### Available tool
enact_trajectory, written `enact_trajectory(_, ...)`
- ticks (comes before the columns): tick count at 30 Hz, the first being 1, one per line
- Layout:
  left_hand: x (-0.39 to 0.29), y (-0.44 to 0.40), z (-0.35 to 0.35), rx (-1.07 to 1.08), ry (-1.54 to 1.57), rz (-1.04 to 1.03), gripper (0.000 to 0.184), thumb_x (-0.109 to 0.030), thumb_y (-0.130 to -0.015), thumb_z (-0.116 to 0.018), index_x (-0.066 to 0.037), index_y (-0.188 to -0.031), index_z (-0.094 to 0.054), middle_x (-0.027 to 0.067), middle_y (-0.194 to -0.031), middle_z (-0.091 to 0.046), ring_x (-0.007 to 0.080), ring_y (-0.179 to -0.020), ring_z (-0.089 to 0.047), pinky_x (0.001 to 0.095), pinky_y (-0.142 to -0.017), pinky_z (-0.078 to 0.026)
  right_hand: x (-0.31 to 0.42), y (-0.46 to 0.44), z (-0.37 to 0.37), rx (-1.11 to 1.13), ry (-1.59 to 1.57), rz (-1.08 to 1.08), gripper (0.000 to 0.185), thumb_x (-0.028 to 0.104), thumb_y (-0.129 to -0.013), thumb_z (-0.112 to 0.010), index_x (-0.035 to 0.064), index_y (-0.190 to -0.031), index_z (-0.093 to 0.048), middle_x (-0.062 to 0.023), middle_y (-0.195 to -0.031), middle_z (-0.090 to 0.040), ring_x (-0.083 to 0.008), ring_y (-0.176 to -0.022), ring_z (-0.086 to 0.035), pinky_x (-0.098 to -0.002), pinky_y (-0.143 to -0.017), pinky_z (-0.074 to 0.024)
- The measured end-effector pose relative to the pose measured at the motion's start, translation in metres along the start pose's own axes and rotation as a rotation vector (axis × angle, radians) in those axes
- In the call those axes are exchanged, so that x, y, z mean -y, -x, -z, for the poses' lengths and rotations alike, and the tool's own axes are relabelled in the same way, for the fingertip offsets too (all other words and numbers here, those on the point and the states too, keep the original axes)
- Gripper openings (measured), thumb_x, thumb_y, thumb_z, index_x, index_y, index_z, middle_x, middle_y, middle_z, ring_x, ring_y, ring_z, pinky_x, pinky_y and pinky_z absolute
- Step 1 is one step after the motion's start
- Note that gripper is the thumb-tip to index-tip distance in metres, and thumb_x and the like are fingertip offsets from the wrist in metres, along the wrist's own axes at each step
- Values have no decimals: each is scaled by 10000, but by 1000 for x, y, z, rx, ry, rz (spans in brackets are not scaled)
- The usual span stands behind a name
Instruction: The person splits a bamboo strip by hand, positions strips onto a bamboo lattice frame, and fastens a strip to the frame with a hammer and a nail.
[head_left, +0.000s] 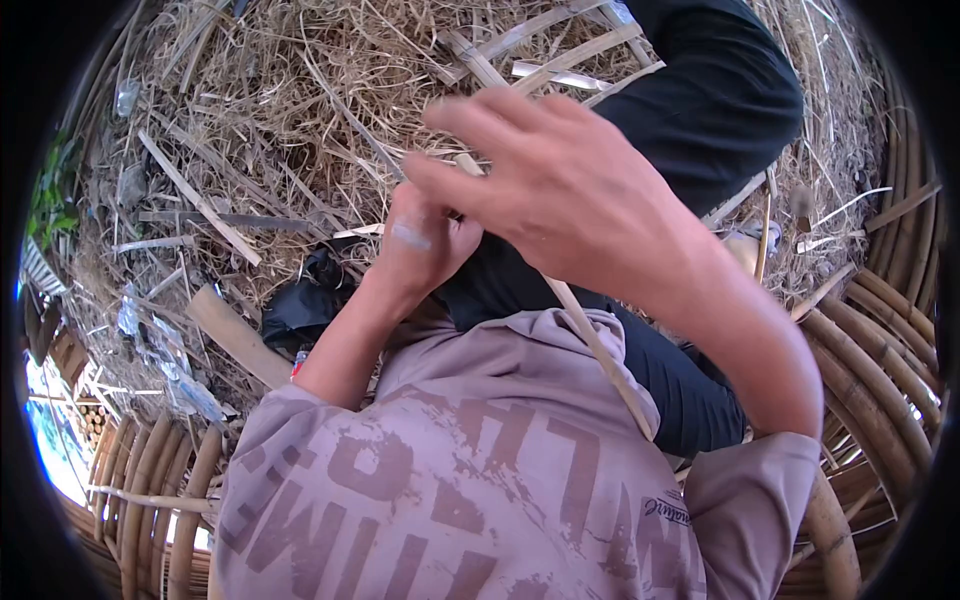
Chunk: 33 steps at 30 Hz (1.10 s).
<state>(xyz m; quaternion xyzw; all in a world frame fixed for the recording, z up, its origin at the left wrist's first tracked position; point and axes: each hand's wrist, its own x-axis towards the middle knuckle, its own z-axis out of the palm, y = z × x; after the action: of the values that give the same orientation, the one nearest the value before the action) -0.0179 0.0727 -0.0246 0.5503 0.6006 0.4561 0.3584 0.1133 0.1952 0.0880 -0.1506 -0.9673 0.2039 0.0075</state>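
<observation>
My left hand (424, 236), with a pale strip of tape or a smear on its back, is closed in front of my lap. It appears to grip a long thin bamboo strip (600, 355), which slants down across my shirt; the gripping point is hidden behind my right hand. My right hand (545, 165) is blurred by motion, just above and over the left one. Its fingers are spread and nothing shows between them. Past the left fist, a thin greyish strip (375, 145) reaches up over the shavings; whether the fist holds it I cannot tell.
Bamboo shavings (300, 110) cover the ground, with loose slats (200, 200) among them. A wider bamboo piece (235, 335) and a black bag-like thing (305, 305) lie at left. My bent leg (710, 110) is at upper right. Bundled bamboo poles (870, 370) curve along the right side.
</observation>
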Motion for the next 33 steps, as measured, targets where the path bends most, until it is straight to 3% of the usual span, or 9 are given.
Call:
enact_trajectory(2, -1, 0, -3, -40, 56, 21, 91, -3, -760, -704, -2, -781, -615, 176, -616, -591, 389, -582, -636, 409, -543, -499, -8, -7, -9, 61, 53, 177, 229, 206, -800, -670, 125, -1013, -664, -3, -976, -624, -171, -1001, -586, -334, -816, -479)
enact_trajectory(5, -2, 0, 5, 72, -49, 40, 105, -4, -746, -706, -2, -752, -601, 191, -629, -599, 414, -610, -638, 418, -539, -502, -16, -14, -3, 263, 350, 267, 114, 226, -811, -656, 128, -867, -671, 22, -897, -616, -153, -961, -585, -306, -759, -456)
enact_trajectory(6, 0, -1, 4, 118, -67, 59, 98, -6, -750, -700, -3, -778, -606, 193, -646, -610, 404, -615, -644, 414, -535, -501, -21, -15, -5, 195, 381, 309, 127, 252, -809, -654, 143, -747, -636, 47, -798, -596, -138, -908, -585, -297, -725, -435)
enact_trajectory(9, -5, -9, 0, 75, 21, 33, 94, -10, -761, -694, -9, -786, -603, 187, -642, -608, 396, -603, -639, 414, -530, -496, -32, -21, 1, 278, 409, 400, 140, 255, -800, -657, 149, -724, -606, 51, -740, -581, -137, -867, -590, -304, -715, -433)
enact_trajectory(17, -7, -15, -3, 105, -28, -122, 157, -4, -708, -737, -39, -796, -612, 118, -670, -621, 327, -601, -640, 391, -508, -489, -58, -20, -2, 165, 129, 568, 158, 231, -704, -668, 108, -653, -584, 28, -652, -567, -156, -823, -575, -300, -703, -469)
enact_trajectory(27, -20, -9, -9, 127, -12, -166, 216, -2, -653, -757, -48, -813, -619, 83, -676, -589, 311, -587, -616, 393, -496, -469, -54, -1, 4, 155, -3, 567, 179, 232, -600, -651, 82, -586, -554, 0, -621, -551, -170, -741, -543, -322, -648, -472)
enact_trajectory(29, -22, -9, -11, 125, -4, -173, 196, -1, -688, -760, -52, -788, -600, 80, -656, -574, 306, -560, -596, 391, -481, -452, -54, 2, 6, 146, 16, 575, 185, 242, -585, -648, 81, -602, -558, -7, -609, -526, -173, -698, -522, -338, -622, -470)
enact_trajectory(32, -14, -3, -8, 132, -78, -197, 224, -15, -755, -765, -61, -742, -546, 79, -619, -545, 298, -521, -570, 385, -457, -428, -62, 9, 18, 157, -44, 421, 205, 266, -603, -645, 74, -653, -595, -35, -645, -528, -195, -700, -549, -345, -588, -467)
enact_trajectory(33, -9, 2, -7, 135, -114, -205, 253, -23, -780, -767, -64, -725, -524, 79, -606, -535, 296, -508, -561, 383, -449, -420, -77, 8, 35, 151, -51, 504, 205, 234, -601, -682, 58, -664, -596, -50, -666, -530, -216, -710, -561, -350, -596, -469)
